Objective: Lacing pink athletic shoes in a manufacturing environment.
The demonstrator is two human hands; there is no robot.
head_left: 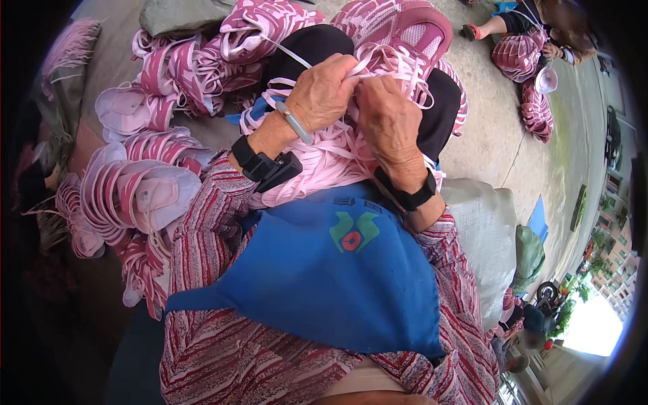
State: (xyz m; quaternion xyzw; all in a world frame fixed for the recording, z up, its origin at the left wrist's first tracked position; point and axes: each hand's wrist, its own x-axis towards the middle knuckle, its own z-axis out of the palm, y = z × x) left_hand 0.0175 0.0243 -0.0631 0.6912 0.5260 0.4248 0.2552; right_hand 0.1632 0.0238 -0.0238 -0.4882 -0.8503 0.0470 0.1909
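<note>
Both hands meet above my lap, at the near end of a pink shoe upper [412,34] that lies across my knees. My left hand [317,94] is closed, finger and thumb pinching a pale pink shoelace [368,59]. Close beside it, my right hand [389,118] is also closed, its fingertips at the same lacing; they are partly hidden by the hand itself. A white lace end [289,51] stretches from near my left hand toward the upper left. Beneath my wrists, a thick heap of loose pink laces [331,158] covers my lap, over a blue apron [324,270].
Stacks of pink shoe uppers [145,185] are piled to my left, with more at the upper left [196,67]. A whitish sack [476,223] stands at my right. Another person [570,27] sits at the upper right by bundled uppers [518,57].
</note>
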